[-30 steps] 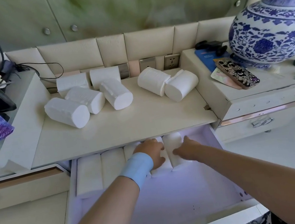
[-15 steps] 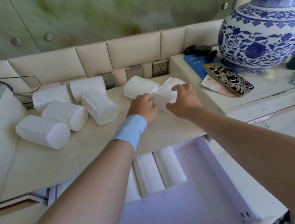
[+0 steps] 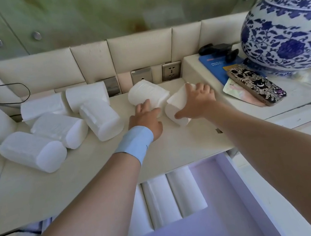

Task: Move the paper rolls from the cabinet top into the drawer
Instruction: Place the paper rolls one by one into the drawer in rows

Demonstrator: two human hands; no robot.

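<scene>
Hands on two rolls: left hand (image 3: 146, 117), right hand (image 3: 198, 101); drawer (image 3: 237, 178) open.

Operator's arms and hands, head-camera view

Both forearms are seen bare to the near frame edge; no sleeves are shown. A light blue wristband (image 3: 134, 142), smooth and close-fitting, with a small dark mark at its right edge, is worn above the left hand (image 3: 146, 117). Nothing is worn on the right hand (image 3: 196, 100).

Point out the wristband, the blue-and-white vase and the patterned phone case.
wristband (image 3: 134, 143), head view, middle of band.
blue-and-white vase (image 3: 286, 33), head view, its belly.
patterned phone case (image 3: 256, 85), head view, centre of back.
</scene>
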